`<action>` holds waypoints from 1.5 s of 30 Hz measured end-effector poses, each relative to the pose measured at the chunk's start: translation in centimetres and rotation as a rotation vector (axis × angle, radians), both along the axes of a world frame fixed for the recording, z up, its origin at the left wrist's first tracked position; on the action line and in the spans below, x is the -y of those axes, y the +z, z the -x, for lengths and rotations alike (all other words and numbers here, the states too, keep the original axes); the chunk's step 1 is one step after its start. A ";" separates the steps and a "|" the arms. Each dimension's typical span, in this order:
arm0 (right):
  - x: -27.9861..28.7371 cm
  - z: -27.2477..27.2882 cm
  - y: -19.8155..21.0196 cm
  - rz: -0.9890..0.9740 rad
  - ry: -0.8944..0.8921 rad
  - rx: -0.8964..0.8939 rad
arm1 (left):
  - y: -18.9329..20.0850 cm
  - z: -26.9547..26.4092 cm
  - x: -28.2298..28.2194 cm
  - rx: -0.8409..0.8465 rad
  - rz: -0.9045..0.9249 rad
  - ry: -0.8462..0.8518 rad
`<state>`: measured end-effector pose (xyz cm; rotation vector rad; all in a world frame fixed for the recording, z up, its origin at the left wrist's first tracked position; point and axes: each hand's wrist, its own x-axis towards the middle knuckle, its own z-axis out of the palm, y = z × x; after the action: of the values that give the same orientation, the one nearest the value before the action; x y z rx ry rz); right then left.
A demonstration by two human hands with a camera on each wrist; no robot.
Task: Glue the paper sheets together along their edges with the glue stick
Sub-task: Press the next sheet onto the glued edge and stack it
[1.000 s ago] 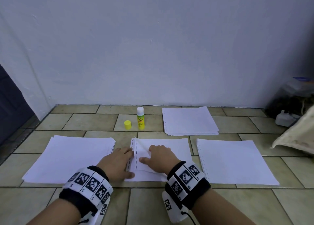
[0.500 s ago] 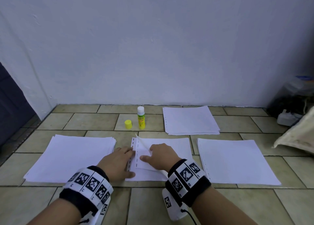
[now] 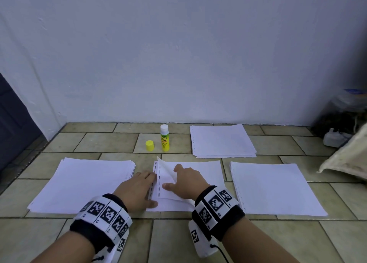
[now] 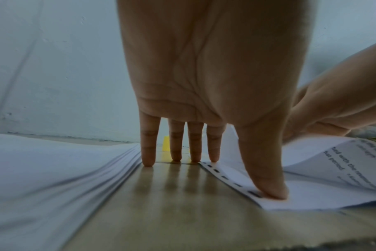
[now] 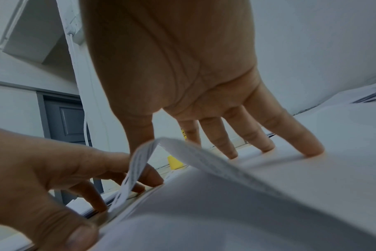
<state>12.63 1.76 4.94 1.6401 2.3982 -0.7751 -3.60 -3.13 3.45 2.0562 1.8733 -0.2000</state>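
Observation:
Two white sheets [image 3: 200,169] lie overlapped on the tiled floor in front of me. My left hand [image 3: 137,189] lies flat, its thumb [image 4: 266,191] pressing the lower sheet's punched edge [image 4: 225,180]. My right hand [image 3: 184,183] rests with straight fingers [image 5: 266,146] on the upper sheet. That sheet's far-left corner [image 3: 165,168] curls up between thumb and index finger [image 5: 182,147]; its underside carries print. The uncapped glue stick [image 3: 164,138] stands upright behind, its yellow cap [image 3: 149,145] beside it; neither hand touches them.
A thick paper stack [image 3: 85,183] lies left of my hands, another stack [image 3: 274,187] right, a third [image 3: 222,141] at the back right near the wall. A cloth bag [image 3: 347,159] and dark clutter [image 3: 337,127] fill the right corner. A dark door [image 3: 12,119] is at far left.
The upper sheet's far-left corner has curled up higher and wider beside my right index finger. My left hand has stayed pressed on the punched edge.

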 end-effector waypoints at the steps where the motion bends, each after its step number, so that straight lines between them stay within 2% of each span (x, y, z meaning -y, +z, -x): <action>1: 0.0 0.0 0.0 0.007 -0.004 -0.025 | 0.0 0.1 0.0 0.014 -0.007 0.017; 16: 0.1 0.0 0.5 -0.005 0.040 0.001 | 0.9 -0.2 0.1 0.054 0.011 0.052; 24: 0.4 -0.2 0.7 0.029 0.036 -0.005 | 1.5 0.4 -0.1 0.251 0.043 0.139; 37: 1.1 0.9 0.9 0.013 0.096 0.198 | 1.1 -0.1 -0.5 0.015 0.042 0.037; 40: 1.1 1.5 0.4 0.023 0.048 0.271 | 0.9 -0.4 -0.7 -0.032 0.029 0.036; 45: 1.2 2.4 -0.2 -0.097 0.123 0.423 | 0.9 -0.8 -1.3 -0.163 0.046 -0.016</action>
<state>10.22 0.52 4.75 1.4899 2.2297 -0.2609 -2.78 -1.88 4.34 2.0797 1.9269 -0.4223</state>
